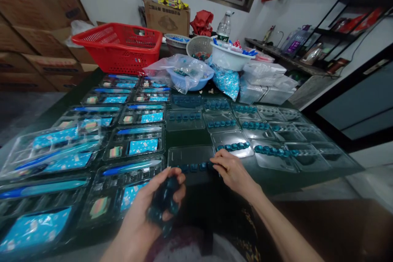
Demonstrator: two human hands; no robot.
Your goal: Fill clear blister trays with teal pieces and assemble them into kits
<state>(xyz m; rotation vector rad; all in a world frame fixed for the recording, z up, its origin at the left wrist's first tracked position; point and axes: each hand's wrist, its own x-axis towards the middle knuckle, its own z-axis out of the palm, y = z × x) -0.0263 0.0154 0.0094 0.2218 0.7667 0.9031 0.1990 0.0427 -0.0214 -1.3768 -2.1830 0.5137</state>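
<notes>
My left hand (153, 208) is cupped low in the middle, closed around a bunch of small dark blue pieces (164, 204). My right hand (231, 170) reaches forward with its fingertips pinched at the right end of a row of blue pieces (196, 167) in a clear plastic tray (187, 156) at the near table edge. Whether a piece sits between those fingertips is hidden. More clear trays (233, 139) with rows of the same blue pieces lie beyond and to the right.
Filled clear packs with blue cards and pens (135, 141) cover the left of the dark table. At the back stand a red basket (119, 47), a blue bowl in a plastic bag (187, 73), a white bowl (229, 57), a bottle (224, 26) and a cardboard box (167, 16).
</notes>
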